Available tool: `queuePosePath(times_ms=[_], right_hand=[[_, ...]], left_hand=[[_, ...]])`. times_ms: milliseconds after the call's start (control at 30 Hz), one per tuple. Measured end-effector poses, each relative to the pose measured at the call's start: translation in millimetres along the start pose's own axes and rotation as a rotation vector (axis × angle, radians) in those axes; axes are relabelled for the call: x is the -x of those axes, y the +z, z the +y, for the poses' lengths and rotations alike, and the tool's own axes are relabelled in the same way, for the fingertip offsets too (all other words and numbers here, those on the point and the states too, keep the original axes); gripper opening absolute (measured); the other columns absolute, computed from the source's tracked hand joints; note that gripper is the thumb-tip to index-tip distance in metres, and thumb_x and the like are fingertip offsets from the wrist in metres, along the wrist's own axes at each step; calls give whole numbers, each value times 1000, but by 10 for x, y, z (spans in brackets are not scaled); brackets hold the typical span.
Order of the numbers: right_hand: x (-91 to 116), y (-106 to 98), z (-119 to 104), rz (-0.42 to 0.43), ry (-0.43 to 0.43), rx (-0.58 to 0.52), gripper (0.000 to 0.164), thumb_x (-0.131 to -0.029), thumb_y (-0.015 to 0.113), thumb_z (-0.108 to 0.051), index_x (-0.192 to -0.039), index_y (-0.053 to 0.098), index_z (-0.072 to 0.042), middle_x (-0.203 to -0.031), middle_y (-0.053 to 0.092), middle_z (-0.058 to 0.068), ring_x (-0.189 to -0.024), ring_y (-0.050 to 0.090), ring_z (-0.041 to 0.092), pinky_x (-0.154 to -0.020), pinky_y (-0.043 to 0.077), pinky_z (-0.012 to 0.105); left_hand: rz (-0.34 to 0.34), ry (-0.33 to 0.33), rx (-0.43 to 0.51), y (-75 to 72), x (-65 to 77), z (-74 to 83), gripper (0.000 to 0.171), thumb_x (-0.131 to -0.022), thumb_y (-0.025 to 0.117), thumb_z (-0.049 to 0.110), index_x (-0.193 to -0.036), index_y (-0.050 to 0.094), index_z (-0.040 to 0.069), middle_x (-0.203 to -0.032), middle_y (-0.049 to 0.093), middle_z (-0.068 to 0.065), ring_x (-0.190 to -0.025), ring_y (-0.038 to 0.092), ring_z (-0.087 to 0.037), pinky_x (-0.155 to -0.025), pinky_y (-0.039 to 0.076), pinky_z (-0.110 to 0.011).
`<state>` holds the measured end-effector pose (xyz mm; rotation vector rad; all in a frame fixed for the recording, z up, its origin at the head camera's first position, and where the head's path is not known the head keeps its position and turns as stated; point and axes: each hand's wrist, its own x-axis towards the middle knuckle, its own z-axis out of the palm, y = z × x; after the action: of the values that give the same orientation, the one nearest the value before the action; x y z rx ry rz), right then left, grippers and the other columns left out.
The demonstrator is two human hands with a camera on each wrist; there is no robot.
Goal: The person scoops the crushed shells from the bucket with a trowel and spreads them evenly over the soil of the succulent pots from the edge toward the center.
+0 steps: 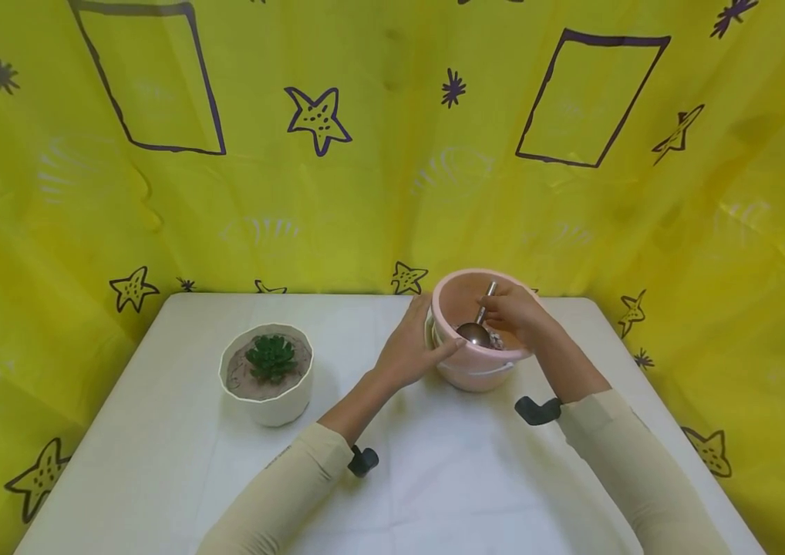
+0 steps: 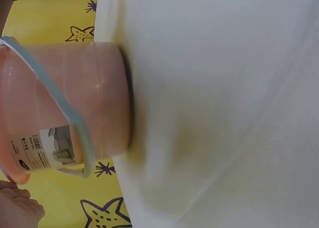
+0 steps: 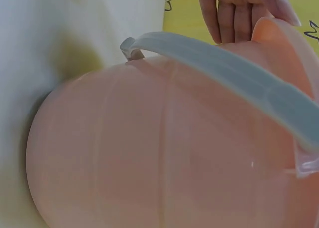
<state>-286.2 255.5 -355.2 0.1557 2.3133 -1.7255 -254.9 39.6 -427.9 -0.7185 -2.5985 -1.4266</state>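
A pink bucket (image 1: 473, 379) stands toward the back right of the white table, its pale handle (image 2: 55, 93) hanging down the outside. My left hand (image 1: 402, 347) grips its left side, thumb over the rim and fingers against the outer wall, as the right wrist view shows of the left hand (image 3: 239, 11). Inside the bucket, my right hand (image 1: 513, 310) holds a metal ladle (image 1: 473, 334) by its handle. The round bowl of the ladle lies low in the bucket, by some greyish, crumbly material (image 1: 496, 339). The bucket wall hides the ladle in both wrist views.
A cream faceted pot (image 1: 274, 412) holding a green succulent (image 1: 271, 358) in greyish soil stands left of the bucket. White cloth covers the table (image 1: 392, 478). A yellow curtain (image 1: 379, 208) with drawn stars hangs close behind the table and along both sides.
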Motion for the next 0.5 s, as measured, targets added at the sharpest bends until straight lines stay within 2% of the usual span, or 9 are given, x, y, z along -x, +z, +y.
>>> queuePosePath(times_ms=[133,333,500], right_hand=[[-46,3,3,6,27,-20,12,-107,56,-5,-110,57,6,-83,63,3,-79,66,11,-80,59,25],[-101,10,9,3,52,-76,40,-108,54,-6,-140,50,18,-82,70,2,-80,71,12,-82,62,28],[-90,10,-44,19,35,-44,40,-109,54,-9,-138,51,19,-97,75,14,-81,73,13,-84,62,31]], left_hand=[[-1,4,1,-4,-3,-4,97,-91,75,53,-167,25,19,-166,36,-1,-148,41,-21,-116,41,-50],[-25,-9,-10,-25,-6,-1,105,-90,75,55,-170,18,15,-173,23,-3,-157,27,-24,-120,34,-52],[-59,-13,-36,-57,-40,3,109,-90,73,57,-170,13,12,-175,15,-6,-160,14,-23,-124,26,-51]])
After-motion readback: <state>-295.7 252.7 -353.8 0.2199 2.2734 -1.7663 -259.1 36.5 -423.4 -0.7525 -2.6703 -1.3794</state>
